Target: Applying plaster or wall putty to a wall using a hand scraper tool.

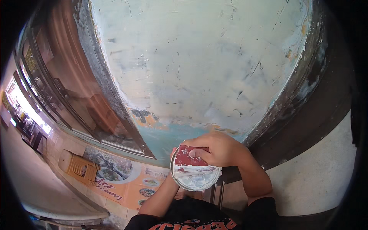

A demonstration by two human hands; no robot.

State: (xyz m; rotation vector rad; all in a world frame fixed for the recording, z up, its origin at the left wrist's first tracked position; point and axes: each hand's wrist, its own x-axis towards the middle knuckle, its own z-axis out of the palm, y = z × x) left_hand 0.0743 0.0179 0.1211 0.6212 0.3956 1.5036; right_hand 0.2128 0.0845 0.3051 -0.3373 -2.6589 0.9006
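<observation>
A round can [220,175] with a paste-smeared rim is held in front of my body. My left hand [173,151] supports it from the far left side; most of that hand is hidden behind the can. My right hand [219,148] grips a flat red putty spreader [184,158], thumb on top, over the can's mouth. White paste [194,181] coats the spreader's lower edge and fills the part of the can that shows. Beyond my hands stands a pale, patchy wall panel [191,76], with dark scratches and bare spots along its lower edge.
A brown-framed glass window [76,103] borders the panel on the left. Dark trim [291,126] runs down its right side. On the tiled floor lie an orange printed banner [134,191] and a tan plastic stool [78,166]. A curved pale surface [57,209] is at lower left.
</observation>
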